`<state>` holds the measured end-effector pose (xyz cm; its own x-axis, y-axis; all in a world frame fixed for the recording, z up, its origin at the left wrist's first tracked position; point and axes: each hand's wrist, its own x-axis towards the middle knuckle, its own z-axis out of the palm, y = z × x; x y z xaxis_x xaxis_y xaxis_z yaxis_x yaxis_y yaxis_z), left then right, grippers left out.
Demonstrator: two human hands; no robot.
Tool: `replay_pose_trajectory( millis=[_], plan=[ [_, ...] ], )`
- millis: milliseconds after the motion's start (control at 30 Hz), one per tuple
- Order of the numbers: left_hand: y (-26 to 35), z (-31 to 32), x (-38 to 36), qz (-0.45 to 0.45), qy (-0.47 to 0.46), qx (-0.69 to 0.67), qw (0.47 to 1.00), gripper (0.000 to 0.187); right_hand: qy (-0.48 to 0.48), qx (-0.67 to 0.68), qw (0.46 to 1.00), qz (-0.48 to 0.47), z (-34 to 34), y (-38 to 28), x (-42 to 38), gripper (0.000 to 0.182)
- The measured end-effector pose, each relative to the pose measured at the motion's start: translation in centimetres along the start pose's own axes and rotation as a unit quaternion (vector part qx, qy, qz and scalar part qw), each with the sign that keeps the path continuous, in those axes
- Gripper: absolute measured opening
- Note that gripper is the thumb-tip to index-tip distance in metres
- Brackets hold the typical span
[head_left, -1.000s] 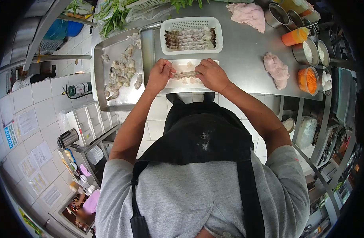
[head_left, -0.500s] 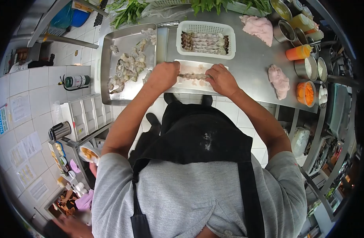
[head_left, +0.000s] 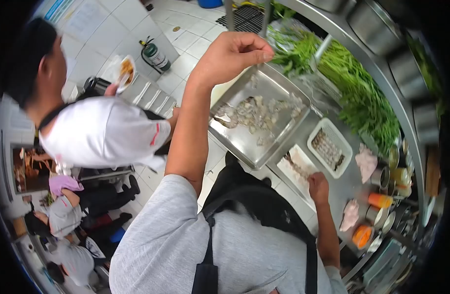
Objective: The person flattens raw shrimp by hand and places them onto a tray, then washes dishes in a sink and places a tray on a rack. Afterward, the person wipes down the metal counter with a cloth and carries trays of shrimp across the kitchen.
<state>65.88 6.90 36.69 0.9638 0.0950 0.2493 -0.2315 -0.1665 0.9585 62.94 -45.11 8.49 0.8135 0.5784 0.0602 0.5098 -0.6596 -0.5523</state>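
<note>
My left hand is raised above the far corner of a steel tray, thumb and fingers pinched together; whatever is between them is hidden. Peeled shrimp lie heaped in that tray. My right hand is closed at the near end of a stretched shrimp on a white board. Just beyond the board stands a white perforated basket holding a row of shrimp with dark tails.
A co-worker in a white shirt stands close on the left with a plate of food. Leafy greens line the back of the counter. Pink cloths, an orange bottle and metal pots are at right.
My left hand has let go of the shrimp and risen up and left. My right hand stays by the shrimp. The view has turned left, and a co-worker now stands close by.
</note>
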Motion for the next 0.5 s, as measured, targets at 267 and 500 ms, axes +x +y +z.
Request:
replay_pose_trajectory(
  millis=[267,500],
  plan=[
    [-1.7,-7.8,-1.5,-0.004,-0.001,-0.063,0.998,0.018,-0.015,-0.015,1.0,-0.005,-0.2,-1.9,0.9,0.004],
    [-3.6,-13.9,-3.6,0.048,-0.017,-0.195,0.979,0.014,-0.045,-0.036,0.998,0.039,0.0,-2.2,1.4,0.006]
  ],
)
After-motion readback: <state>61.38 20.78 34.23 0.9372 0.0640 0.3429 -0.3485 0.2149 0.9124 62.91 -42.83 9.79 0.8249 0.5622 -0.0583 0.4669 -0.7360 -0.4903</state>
